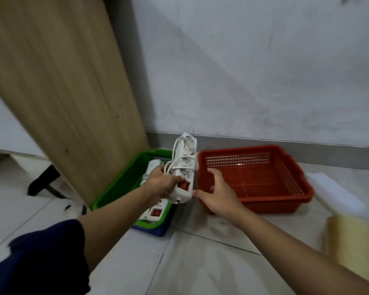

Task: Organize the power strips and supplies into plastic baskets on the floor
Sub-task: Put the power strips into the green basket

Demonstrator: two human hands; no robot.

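While the left hand point(161, 184) clamps the white power strip point(182, 169) upright between the green basket point(115, 188) and red basket point(285, 201), its cord stays bundled. The right hand point(216, 193), fingers spread, touches its lower end; best guide that end down flat into a basket.

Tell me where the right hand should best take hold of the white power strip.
Probably at the lower switch end of the power strip, coming from its right. The right hand is open beside that end, while the left hand grips the left side with the cable.
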